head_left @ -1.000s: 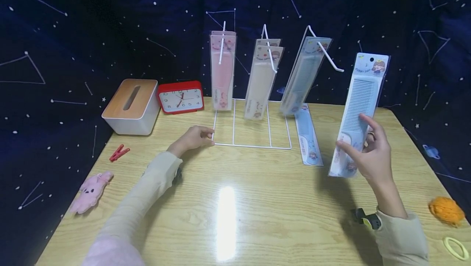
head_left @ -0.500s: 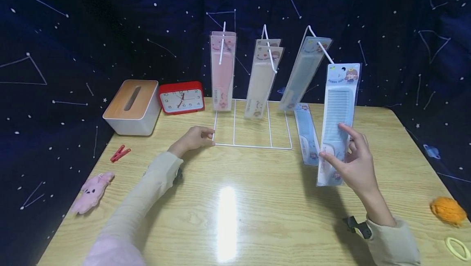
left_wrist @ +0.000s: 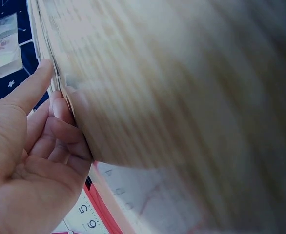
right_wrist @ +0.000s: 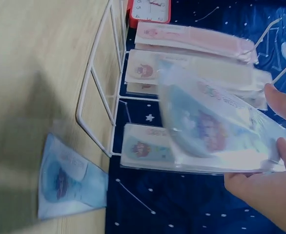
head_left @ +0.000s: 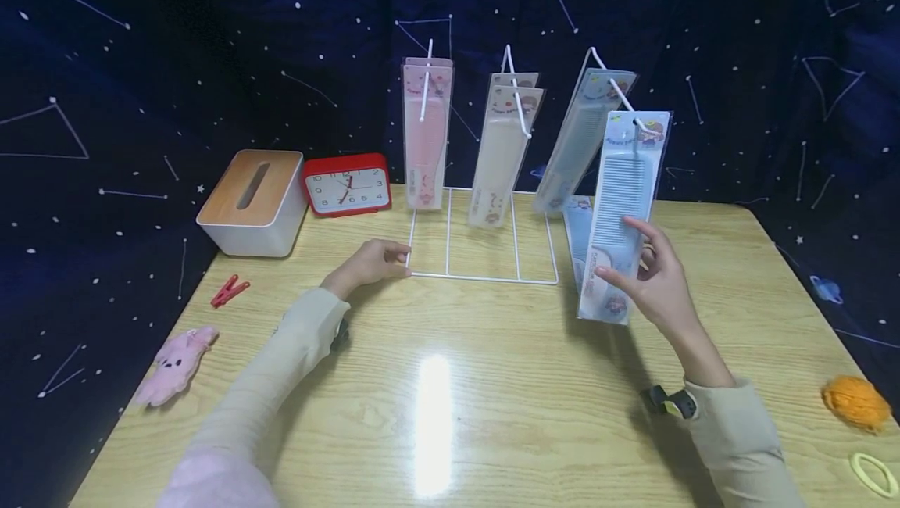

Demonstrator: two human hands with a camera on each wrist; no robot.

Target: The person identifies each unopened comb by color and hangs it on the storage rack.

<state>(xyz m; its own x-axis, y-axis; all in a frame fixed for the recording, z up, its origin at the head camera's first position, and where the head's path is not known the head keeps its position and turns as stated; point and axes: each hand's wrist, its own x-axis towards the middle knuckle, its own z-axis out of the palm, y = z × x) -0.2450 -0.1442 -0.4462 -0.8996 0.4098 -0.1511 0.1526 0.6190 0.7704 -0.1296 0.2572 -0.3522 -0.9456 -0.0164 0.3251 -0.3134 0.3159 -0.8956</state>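
Observation:
My right hand (head_left: pixel 657 281) pinches a packaged light-blue comb (head_left: pixel 622 195) near its lower half, thumb in front. The top of the package overlaps the bent tip of the right hook (head_left: pixel 622 94), which shows in front of the card by its hole. Behind it, another packaged blue comb (head_left: pixel 585 129) hangs on that same hook. At the front left corner of the white wire rack (head_left: pixel 485 280), my left hand (head_left: pixel 369 264) grips the frame between thumb and fingers (left_wrist: pixel 60 109). Packaged pink combs (head_left: pixel 426 144) and cream combs (head_left: pixel 501 156) hang from the other hooks.
One more packaged blue comb (right_wrist: pixel 72 183) lies on the table right of the rack, partly hidden in the head view. Leftward are a red clock (head_left: pixel 348 186), tissue box (head_left: pixel 253 203), red clip (head_left: pixel 229 291) and pink plush (head_left: pixel 176 367). Orange yarn (head_left: pixel 855 402) and a yellow ring (head_left: pixel 874 474) sit right.
My right hand has brought the blue comb package leftward, first dipping, then rising to the right hook's tip. It now covers most of the comb on the table. The left hand stays put.

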